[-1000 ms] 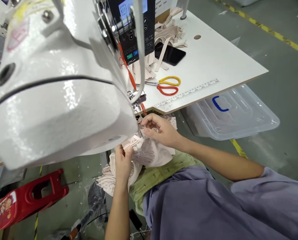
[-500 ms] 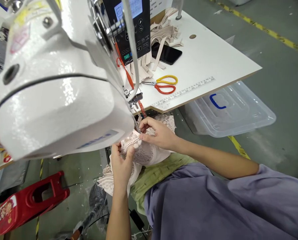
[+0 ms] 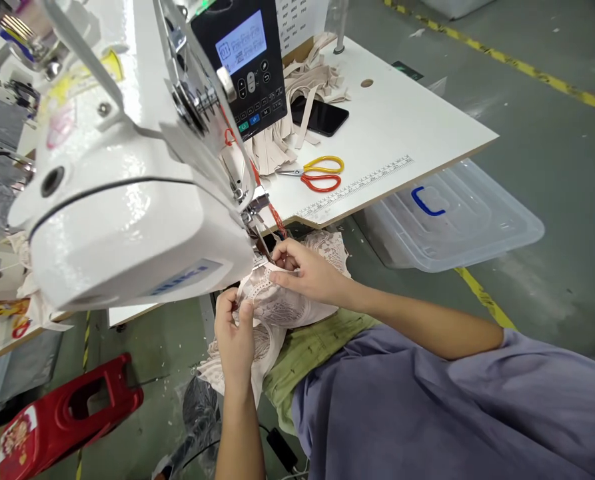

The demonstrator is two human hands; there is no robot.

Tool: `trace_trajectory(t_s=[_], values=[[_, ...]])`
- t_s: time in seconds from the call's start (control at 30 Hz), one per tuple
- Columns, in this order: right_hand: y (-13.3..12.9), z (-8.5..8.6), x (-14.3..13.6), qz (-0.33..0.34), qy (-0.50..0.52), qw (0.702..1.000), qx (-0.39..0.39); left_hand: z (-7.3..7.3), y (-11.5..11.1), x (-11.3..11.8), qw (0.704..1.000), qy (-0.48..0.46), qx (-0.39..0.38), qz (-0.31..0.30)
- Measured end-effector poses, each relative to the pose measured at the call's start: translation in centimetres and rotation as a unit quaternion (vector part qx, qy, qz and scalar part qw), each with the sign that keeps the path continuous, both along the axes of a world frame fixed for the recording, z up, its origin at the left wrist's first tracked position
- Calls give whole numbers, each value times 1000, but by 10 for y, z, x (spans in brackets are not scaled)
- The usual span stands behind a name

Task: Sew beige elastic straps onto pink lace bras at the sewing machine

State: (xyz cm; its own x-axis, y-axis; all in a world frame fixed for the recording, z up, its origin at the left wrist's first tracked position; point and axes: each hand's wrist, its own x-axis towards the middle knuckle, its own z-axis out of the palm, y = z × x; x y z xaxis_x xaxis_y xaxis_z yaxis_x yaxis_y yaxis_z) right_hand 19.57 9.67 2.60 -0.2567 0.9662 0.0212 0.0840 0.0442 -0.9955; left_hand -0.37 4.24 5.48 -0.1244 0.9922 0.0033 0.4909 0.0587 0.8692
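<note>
A pale pink lace bra (image 3: 292,307) lies partly across my lap, with its edge under the needle area of a white sewing machine (image 3: 127,240). My left hand (image 3: 234,327) pinches the bra's near edge between thumb and fingers, just below the machine head. Close to the presser foot (image 3: 260,261), my right hand (image 3: 302,270) has its thumb and fingers closed on the bra's upper edge. The machine head hides part of the fabric to the left.
On the white table (image 3: 402,113) are scissors (image 3: 322,175) with yellow and red handles, a black phone (image 3: 322,117), beige fabric strips (image 3: 312,80) and a control panel (image 3: 247,67). A clear lidded bin (image 3: 457,220) stands below. A red plastic stool (image 3: 72,413) is on the floor at left.
The camera view has shifted, so the machine and table appear further left. Both hands keep hold of the bra by the needle; my left hand sits slightly lower and further from my right.
</note>
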Motion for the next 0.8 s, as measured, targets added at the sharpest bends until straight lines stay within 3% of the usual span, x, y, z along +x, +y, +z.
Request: trace_trajectory(t_s=[0.17,0.3,0.4,0.5,0.6,0.67,0.73,0.8], values=[[2,6,0,2,32,999,-17,7,-8,5,1000,-22,-12,-12],[-6,7,20,58,56,994,-74,11,-23,9,994,-52,-55,-83],[-21,4,38,82,69,989,-98,5,-29,13,979,-110,-115,-124],[-40,5,46,105,96,981,-134,-5,-28,27,944,-249,-186,-114],[-54,11,45,146,112,970,-160,-9,-26,47,884,-383,-246,-104],[-59,11,43,170,85,972,-139,-4,-25,54,861,-431,-255,-86],[-60,4,43,184,7,981,-64,10,-23,49,868,-441,-222,-50],[-59,-11,47,200,-102,974,29,30,-18,29,883,-439,-167,-7]])
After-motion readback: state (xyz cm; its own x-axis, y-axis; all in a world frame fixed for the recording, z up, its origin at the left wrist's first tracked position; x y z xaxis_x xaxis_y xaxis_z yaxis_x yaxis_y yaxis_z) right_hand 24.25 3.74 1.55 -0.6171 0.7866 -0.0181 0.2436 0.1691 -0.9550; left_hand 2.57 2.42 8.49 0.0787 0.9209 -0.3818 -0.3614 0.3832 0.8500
